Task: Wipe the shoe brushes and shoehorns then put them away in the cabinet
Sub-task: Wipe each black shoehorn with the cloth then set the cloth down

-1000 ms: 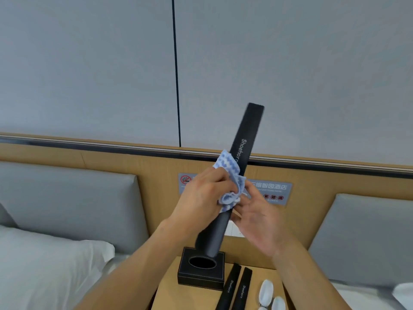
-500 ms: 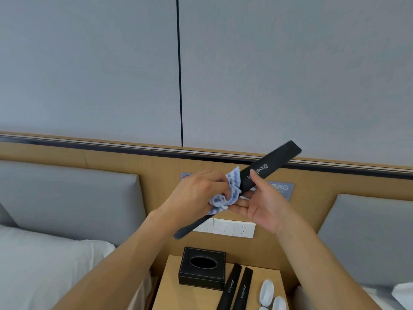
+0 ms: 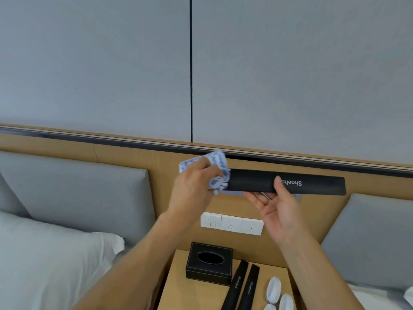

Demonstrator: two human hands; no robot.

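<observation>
Wiping is the step in hand. The black shoehorn [image 3: 286, 182] is held level in the air above the bedside table [image 3: 178, 291], its printed word upside down to the camera. The right hand [image 3: 277, 211] supports it from below near its middle, thumb pressed on the front face and fingers spread loosely beneath, so the hold is a light pinch and not a full clasp. The left hand [image 3: 194, 186] bunches the blue-and-white cloth [image 3: 218, 173] around the shoehorn's left end, fingers curled over the fabric. The hands sit apart along the shaft, one at each half.

To do this well, the right thumb likely needs to press harder while the cloth drags, or the smooth shaft may twist or slide out. Judging by the grip, the covered strip under the thumb would need a shift of hold to be reached. Wrapping the cloth fully round should clean both faces in one pass.

Two more shoehorns [image 3: 242, 287] lie side by side near the table's front edge, right of a black tissue box [image 3: 209, 264], still to be wiped or put away; I cannot tell which.
</observation>
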